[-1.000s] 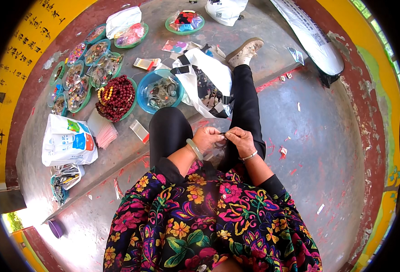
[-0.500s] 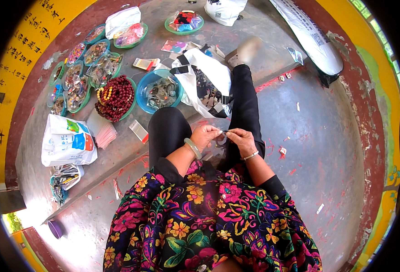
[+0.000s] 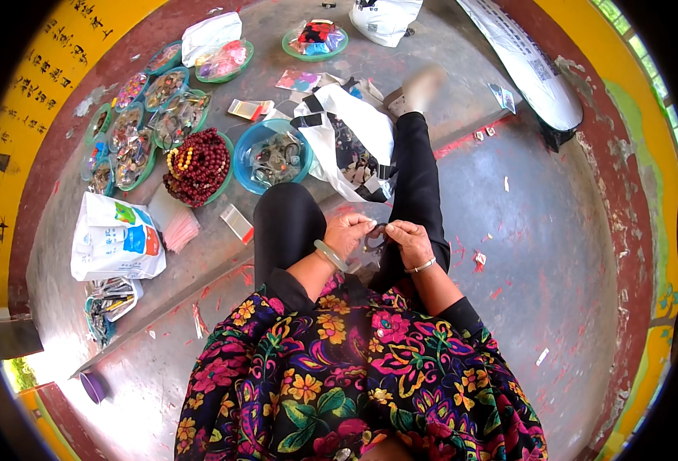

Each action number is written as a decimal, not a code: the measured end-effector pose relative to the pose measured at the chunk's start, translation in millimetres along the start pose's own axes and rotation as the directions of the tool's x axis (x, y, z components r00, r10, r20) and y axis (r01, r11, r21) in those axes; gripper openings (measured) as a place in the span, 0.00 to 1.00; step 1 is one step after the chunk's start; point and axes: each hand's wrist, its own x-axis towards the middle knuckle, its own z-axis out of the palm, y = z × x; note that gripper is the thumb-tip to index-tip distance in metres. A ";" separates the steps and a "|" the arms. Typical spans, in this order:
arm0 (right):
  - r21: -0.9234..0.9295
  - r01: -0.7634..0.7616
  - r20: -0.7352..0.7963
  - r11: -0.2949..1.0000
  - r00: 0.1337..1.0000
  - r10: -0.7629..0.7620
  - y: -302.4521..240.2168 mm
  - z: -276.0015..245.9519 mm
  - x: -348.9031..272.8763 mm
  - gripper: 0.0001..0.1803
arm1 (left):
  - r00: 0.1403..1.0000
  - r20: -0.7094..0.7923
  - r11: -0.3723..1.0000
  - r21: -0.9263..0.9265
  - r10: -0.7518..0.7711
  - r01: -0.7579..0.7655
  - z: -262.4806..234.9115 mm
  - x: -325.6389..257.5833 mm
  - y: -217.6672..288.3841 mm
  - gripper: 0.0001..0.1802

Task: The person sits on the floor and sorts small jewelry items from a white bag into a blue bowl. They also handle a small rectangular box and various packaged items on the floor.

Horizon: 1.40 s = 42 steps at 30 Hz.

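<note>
Over my lap, my left hand [image 3: 347, 233] and my right hand [image 3: 411, 243] are close together, each with thumb and fingers pinched. Between them hangs a thin dark loop [image 3: 376, 243] that looks like a hair tie. Its left end is in the left fingertips and its right end in the right ones; fine detail is too small to tell. Below the hands, something clear like a plastic bag [image 3: 366, 273] partly shows on my lap. Beyond my knees stand a blue basin [image 3: 241, 170] of small packaged items and an open white sack [image 3: 381, 134] full of dark pieces.
Dark red bead strings [image 3: 195, 170] fill a green basin at the left, near several other bowls of small packets. A printed white bag [image 3: 97, 246] and pink-edged sheets [image 3: 178, 227] lie nearer. Flat boxes [image 3: 237, 223] rest on the floor. A long white sack [image 3: 527, 58] lies far right.
The dark loop shows more clearly between my hands, hanging lower, with the fingertips slightly farther apart. The whole view has shifted a little; the surrounding things stay put.
</note>
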 end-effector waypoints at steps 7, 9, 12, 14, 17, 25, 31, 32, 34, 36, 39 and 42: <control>0.043 -0.020 -0.055 0.999 0.998 0.022 6.9 -2.1 0.6 0.09 | 0.999 -0.020 0.999 -0.035 -0.036 0.035 -3.6 2.6 -5.6 0.08; 0.026 -0.028 -0.084 0.999 0.996 0.031 6.0 -2.3 -0.1 0.08 | 0.999 -0.013 0.999 -0.010 -0.032 0.032 -4.4 3.1 -4.4 0.08; 0.015 -0.055 -0.115 0.998 0.992 0.057 6.2 -4.7 0.2 0.07 | 0.999 -0.014 0.999 0.029 -0.039 0.039 -4.6 4.6 -3.1 0.09; -0.021 -0.063 -0.114 0.998 0.992 0.061 7.9 -7.4 0.0 0.06 | 0.998 -0.024 0.998 0.000 -0.065 0.065 -3.7 7.7 -5.1 0.09; -0.096 -0.053 -0.079 0.994 0.996 0.046 9.3 -8.5 -0.9 0.06 | 0.994 0.073 0.992 0.104 -0.078 0.071 -10.7 10.9 -14.4 0.09; -0.183 0.014 -0.088 0.983 0.996 -0.031 9.0 -2.6 0.0 0.06 | 0.997 0.029 0.996 0.071 -0.065 0.063 -5.7 6.9 -8.5 0.09; -0.149 0.093 -0.078 0.984 0.991 -0.106 8.2 1.9 -0.3 0.06 | 1.000 0.004 1.000 0.027 0.002 -0.002 -2.3 4.8 -6.9 0.09; -0.136 0.074 -0.096 0.988 0.992 -0.087 9.5 2.1 -0.7 0.07 | 1.000 0.003 1.000 0.023 0.011 -0.011 -2.4 4.7 -7.6 0.09; -0.110 0.039 -0.129 0.993 0.990 -0.053 13.8 1.3 -0.7 0.08 | 0.999 -0.003 0.999 0.019 -0.039 0.039 -2.4 4.5 -6.7 0.09; -0.082 0.042 -0.099 0.996 0.994 -0.050 19.2 -2.0 1.2 0.09 | 0.996 -0.015 0.997 0.000 -0.083 0.083 -3.0 4.7 -6.7 0.09; -0.052 0.002 -0.118 0.999 0.993 -0.008 16.2 0.3 0.5 0.09 | 0.994 -0.054 0.995 -0.020 -0.094 0.093 -6.1 7.9 -9.5 0.09; -0.116 -0.028 -0.119 0.993 0.993 0.014 12.3 3.4 -0.5 0.09 | 0.996 -0.082 0.999 0.049 -0.019 0.023 -9.9 11.5 -14.4 0.10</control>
